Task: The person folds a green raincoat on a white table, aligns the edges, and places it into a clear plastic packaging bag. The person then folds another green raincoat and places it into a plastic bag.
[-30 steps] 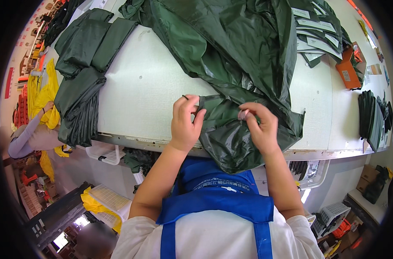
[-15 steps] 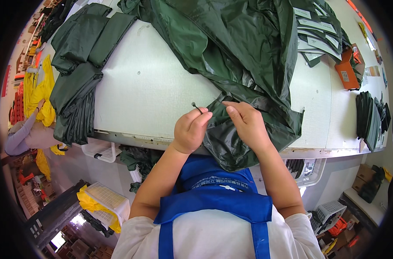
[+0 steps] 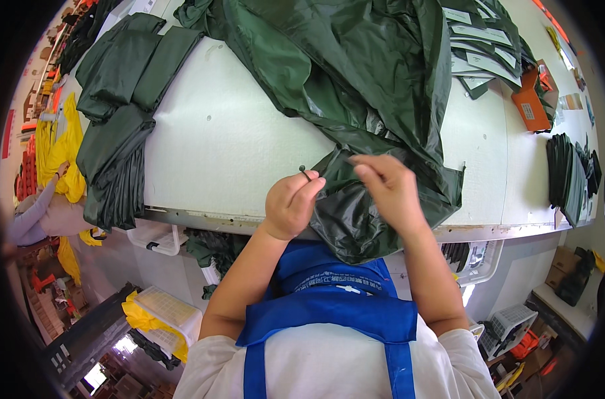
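A large dark green garment [image 3: 375, 73] of shiny waterproof cloth lies spread over the table, its near corner hanging past the front edge. My left hand [image 3: 291, 205] is closed beside that corner, pinching a short dark cord [image 3: 305, 174] between thumb and fingers. The cord's small knobbed end sticks up above the fingertips. Over the cloth to the right is my right hand [image 3: 390, 189], slightly blurred. Its index finger is stretched out, the thumb stands apart from it, and I see nothing between them.
Folded green garments [image 3: 119, 133] are stacked at the table's left. Green packets with white cards [image 3: 482, 40], an orange box [image 3: 532, 101] and another folded stack [image 3: 565, 179] are on the right. A co-worker's hand [image 3: 63, 169] touches yellow cloth [image 3: 66, 143] at far left.
My right hand has shifted slightly right, away from my left hand, and its thumb and index finger have parted. My left hand still pinches the cord.
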Motion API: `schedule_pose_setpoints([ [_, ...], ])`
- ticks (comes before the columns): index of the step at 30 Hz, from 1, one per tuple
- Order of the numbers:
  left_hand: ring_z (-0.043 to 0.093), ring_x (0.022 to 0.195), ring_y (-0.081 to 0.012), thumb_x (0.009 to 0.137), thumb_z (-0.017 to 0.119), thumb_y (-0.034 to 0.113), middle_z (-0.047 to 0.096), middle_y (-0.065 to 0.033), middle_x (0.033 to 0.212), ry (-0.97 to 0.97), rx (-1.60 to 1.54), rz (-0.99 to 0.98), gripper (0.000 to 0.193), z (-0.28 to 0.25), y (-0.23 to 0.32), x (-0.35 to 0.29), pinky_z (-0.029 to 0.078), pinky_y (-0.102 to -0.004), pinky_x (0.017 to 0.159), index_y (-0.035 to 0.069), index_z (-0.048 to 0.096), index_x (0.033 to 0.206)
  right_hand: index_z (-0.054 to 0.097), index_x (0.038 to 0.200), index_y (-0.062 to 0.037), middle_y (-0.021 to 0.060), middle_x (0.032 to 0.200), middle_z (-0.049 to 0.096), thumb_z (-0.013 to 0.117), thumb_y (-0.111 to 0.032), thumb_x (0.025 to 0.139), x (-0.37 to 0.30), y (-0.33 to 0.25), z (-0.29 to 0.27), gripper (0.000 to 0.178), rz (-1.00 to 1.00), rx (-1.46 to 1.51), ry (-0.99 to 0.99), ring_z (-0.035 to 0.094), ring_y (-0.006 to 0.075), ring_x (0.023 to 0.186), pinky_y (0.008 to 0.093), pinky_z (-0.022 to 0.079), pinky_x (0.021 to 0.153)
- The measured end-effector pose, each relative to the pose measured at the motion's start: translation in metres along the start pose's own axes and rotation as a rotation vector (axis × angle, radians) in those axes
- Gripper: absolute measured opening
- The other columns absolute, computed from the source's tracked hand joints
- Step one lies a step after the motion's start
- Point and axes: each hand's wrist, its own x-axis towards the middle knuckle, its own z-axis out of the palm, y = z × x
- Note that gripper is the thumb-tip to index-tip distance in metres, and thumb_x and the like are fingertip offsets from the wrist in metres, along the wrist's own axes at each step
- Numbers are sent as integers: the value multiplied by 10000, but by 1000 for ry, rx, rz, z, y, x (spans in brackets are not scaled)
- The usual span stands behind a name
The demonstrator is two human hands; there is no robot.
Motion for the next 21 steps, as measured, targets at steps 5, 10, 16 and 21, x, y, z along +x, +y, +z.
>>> schedule_pose_setpoints([
  [5,580,979,-228,819,668,8,388,-164,1386,50,-351,-834,649,-11,-26,6,491,-341,832,42,349,1384,635,1155,-10,144,1007,660,574,-268,945,16,97,-99,338,194,-262,567,615,206,880,316,483,815],
  [10,535,1089,-248,795,709,31,409,-175,1333,55,-718,-1447,911,-18,-40,-29,468,-351,909,35,110,1481,546,1276,-35,202,1172,592,532,-304,940,2,214,-165,430,516,-767,542,544,351,1127,429,424,957],
  [16,545,1044,-184,789,693,2,542,-141,1196,-114,-798,-1522,702,-8,-30,-64,452,-326,901,-4,303,1372,573,1129,-54,154,1120,594,707,-105,752,3,93,-73,404,-158,-551,206,553,345,1054,421,439,905],
  [21,580,842,-134,804,648,-4,609,-58,954,-54,-799,-1447,410,-1,-30,-46,483,-286,770,-6,513,1192,626,1002,-85,112,977,645,712,-177,707,33,87,0,321,-458,-717,10,603,299,951,421,475,822],
])
